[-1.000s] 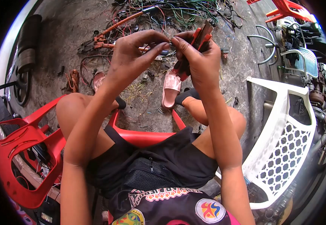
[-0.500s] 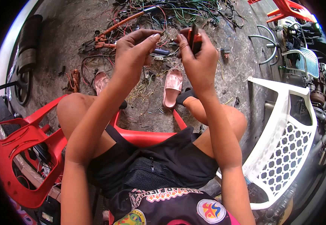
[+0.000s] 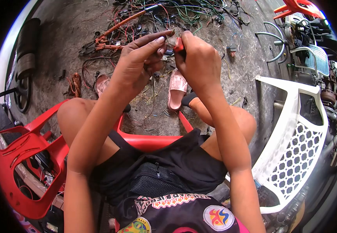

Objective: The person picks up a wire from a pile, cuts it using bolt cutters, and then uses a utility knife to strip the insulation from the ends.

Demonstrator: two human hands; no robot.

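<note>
My left hand [image 3: 143,52] is raised over the floor, thumb and forefinger pinched at a tiny dark piece that I cannot make out. Close to its fingertips, my right hand [image 3: 200,54] is wrapped round a red-and-black hand tool [image 3: 179,44]. Most of that tool is hidden in the fist; its red end and a pale tip point toward the left fingertips. Beneath both hands lie scraps of cut wire and pink slippers [image 3: 177,87].
A heap of tangled wires [image 3: 188,11] spreads across the floor ahead. Orange-handled bolt cutters [image 3: 116,32] lie left of it. A red plastic chair [image 3: 28,151] is at the left, a white plastic chair [image 3: 283,116] at the right. Copper wire strands [image 3: 74,84] lie by my left foot.
My right hand has turned over and moved left, bringing the tool's red end up to the left fingertips. My left hand has shifted slightly.
</note>
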